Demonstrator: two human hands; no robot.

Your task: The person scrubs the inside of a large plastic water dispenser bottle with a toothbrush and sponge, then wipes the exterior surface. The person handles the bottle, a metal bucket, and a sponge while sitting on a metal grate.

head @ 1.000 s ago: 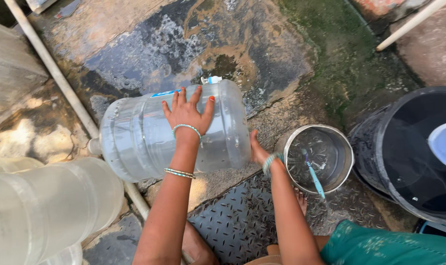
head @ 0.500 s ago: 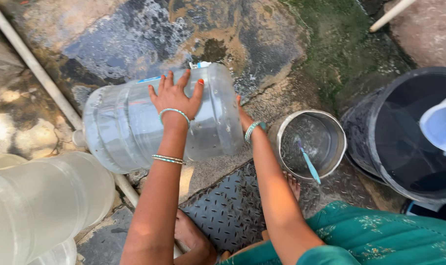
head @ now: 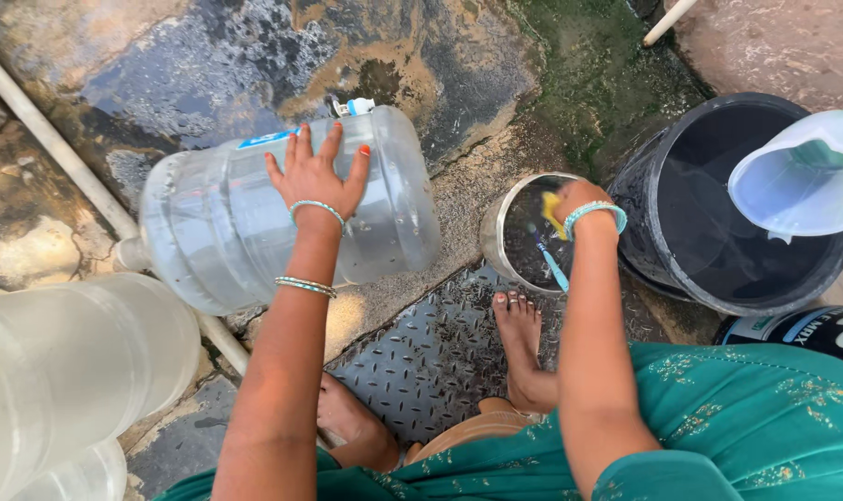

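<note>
Two hands: left [head: 315, 176] flat on clear water jug [head: 282, 209], right [head: 574, 199] gripping yellow scrubber [head: 553, 211] in steel pot [head: 510, 243]

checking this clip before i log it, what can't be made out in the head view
- Right hand: fingers dip into the steel pot; the wrist hides the grip on the yellow thing.
- Pale jug: cut off by the right edge.
- Black bucket: contents lost in shadow.
- Clear bottles at lower left: cut off by the left edge.
- Big jar under the left hand: its mouth blurs against the white pipe.
</note>
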